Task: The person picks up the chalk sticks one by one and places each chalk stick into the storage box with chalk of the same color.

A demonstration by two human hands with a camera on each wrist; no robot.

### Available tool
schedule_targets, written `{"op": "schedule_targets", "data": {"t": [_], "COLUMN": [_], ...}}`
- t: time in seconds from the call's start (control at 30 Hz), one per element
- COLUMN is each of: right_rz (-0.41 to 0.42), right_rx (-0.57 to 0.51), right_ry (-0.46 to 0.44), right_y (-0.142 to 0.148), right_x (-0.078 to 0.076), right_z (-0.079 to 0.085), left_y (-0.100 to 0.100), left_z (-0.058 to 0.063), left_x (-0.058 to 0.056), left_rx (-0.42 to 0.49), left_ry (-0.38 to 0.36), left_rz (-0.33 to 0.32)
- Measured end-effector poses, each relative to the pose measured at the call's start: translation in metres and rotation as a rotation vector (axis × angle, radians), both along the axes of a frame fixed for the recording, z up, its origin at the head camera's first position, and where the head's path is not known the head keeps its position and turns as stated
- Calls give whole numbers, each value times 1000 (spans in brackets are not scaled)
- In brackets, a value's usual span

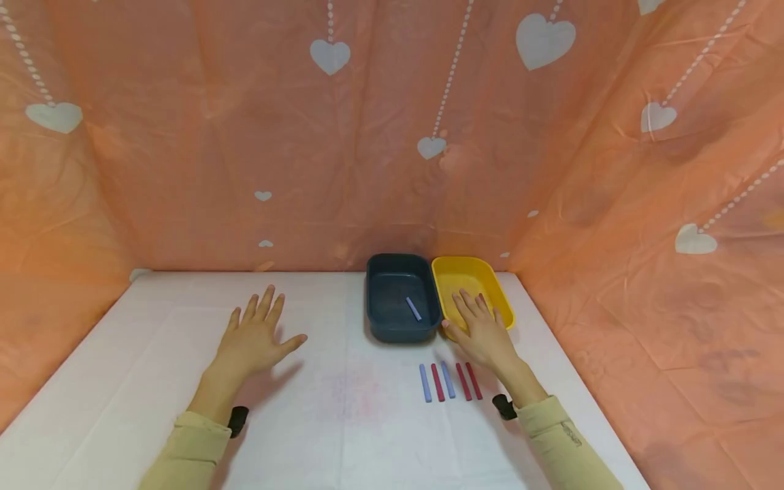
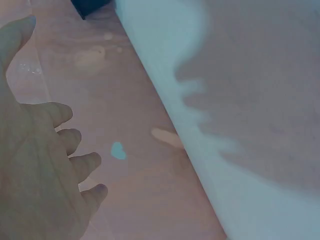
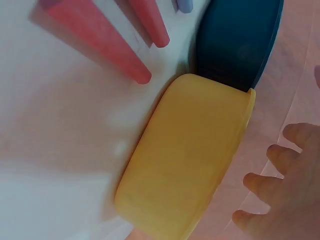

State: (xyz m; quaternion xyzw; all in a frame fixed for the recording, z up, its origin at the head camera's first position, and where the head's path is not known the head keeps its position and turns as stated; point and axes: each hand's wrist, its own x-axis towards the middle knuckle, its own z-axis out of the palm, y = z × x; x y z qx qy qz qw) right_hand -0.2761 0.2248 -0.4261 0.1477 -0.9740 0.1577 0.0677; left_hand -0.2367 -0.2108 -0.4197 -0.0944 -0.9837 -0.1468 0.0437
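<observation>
My left hand [image 1: 252, 346] hovers over the left part of the white table, fingers spread, holding nothing. With its fingers also spread, my right hand [image 1: 486, 340] is above the near side of the yellow bin [image 1: 456, 272]. A dark blue bin [image 1: 398, 331] stands against the yellow one and has a lavender chalk stick [image 1: 413, 309] lying in it. Something reddish shows beside my right fingers in the yellow bin, mostly covered. In front of the bins lie two lavender chalk sticks [image 1: 425, 383] and three red chalk sticks [image 1: 437, 382], roughly side by side.
Behind the white tabletop [image 1: 294, 442] hangs an orange curtain [image 1: 275, 136] with white hearts, and it continues along both sides. Faint coloured smudges [image 1: 355, 395] mark the cloth left of the chalk. Both bins stand near the table's back edge.
</observation>
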Motion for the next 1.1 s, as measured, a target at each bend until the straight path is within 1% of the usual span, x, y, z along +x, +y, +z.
{"op": "schedule_targets", "data": {"t": [0.1, 0.23, 0.37, 0.47, 0.7, 0.8, 0.87, 0.97, 1.1], "right_rz": [3, 2, -6, -15, -22, -4, -4, -14, -34], "right_rx": [-22, -67, -151, -231, -398, -500, -557, -620, -655], "right_ry": [30, 42, 28, 42, 162, 215, 232, 230, 180], "right_y": [0, 2, 5, 9, 20, 23, 24, 27, 31], "right_x": [3, 7, 12, 15, 23, 23, 24, 27, 34], "right_z": [-2, -3, -3, -2, 4, 4, 2, -1, -9], "left_y": [5, 13, 26, 38, 70, 81, 87, 96, 106], "left_z": [0, 0, 0, 1, 3, 4, 4, 3, 1], "left_x": [0, -1, -4, -8, -22, -26, -29, -33, -37], "left_rx": [4, 12, 22, 31, 39, 39, 41, 34, 36], "left_ry": [13, 37, 63, 81, 100, 117, 125, 131, 100], "left_rz": [-4, -15, -34, -55, -111, -125, -131, -137, -149]}}
